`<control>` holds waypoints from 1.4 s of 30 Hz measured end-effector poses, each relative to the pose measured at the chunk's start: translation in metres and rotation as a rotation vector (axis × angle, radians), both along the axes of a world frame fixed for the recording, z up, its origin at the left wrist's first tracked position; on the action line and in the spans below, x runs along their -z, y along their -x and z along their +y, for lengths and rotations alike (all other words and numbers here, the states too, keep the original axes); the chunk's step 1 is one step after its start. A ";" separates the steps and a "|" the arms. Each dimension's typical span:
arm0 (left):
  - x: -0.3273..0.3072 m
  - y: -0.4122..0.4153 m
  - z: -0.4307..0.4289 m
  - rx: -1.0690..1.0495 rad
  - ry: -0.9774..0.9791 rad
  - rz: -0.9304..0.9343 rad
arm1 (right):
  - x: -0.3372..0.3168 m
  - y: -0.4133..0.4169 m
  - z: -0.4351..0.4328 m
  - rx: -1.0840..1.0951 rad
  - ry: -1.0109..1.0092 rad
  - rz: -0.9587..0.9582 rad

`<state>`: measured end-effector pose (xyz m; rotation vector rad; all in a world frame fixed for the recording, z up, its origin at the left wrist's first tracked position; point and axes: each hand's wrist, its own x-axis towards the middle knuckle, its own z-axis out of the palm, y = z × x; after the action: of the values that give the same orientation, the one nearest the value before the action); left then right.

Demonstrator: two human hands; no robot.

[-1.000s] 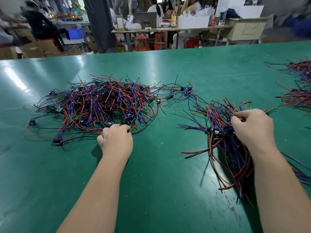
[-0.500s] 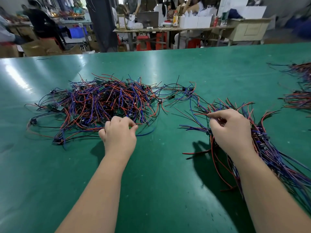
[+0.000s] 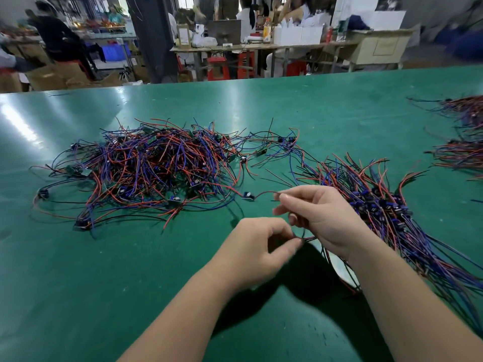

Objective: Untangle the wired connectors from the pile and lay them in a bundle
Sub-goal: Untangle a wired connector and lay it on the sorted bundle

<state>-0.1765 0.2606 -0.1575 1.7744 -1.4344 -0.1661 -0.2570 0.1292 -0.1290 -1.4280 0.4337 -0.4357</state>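
Green matting covers the long workbench [image 3: 130, 296], with a busy workshop of tables and red stools [image 3: 218, 67] blurred behind it. The tangled pile [image 3: 156, 171] of red, blue and black wired connectors lies left of centre, the straighter bundle [image 3: 386, 207] fans out to the right, partly under the right forearm, and more wire heaps [image 3: 462, 152] sit at the far right edge. Between pile and bundle, the left hand [image 3: 254, 253] pinches thin wire ends between thumb and forefinger, while the right hand [image 3: 324, 218], fingers curled, grips a wire whose small connector [image 3: 247, 196] hangs just off the pile's edge (its red lead trails back into the tangle).
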 end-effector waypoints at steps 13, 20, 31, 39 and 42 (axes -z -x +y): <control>-0.021 -0.023 -0.003 -0.162 0.256 1.310 | -0.008 0.010 0.001 -0.311 -0.062 0.009; -0.023 -0.024 0.000 0.003 0.301 1.335 | -0.007 0.015 0.001 -0.480 0.001 0.154; -0.024 -0.039 0.001 -0.279 0.171 1.124 | -0.083 -0.006 -0.009 -0.210 0.045 -0.219; -0.023 -0.052 0.006 -0.424 0.226 1.085 | -0.157 -0.068 -0.034 -0.017 0.211 -0.134; -0.029 -0.052 0.006 -0.346 0.281 1.167 | -0.151 -0.060 -0.027 -0.121 0.221 -0.188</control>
<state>-0.1243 0.2671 -0.1283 1.2549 -0.2864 -0.6486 -0.1965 0.1022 0.0223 -1.6001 0.1499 -0.5264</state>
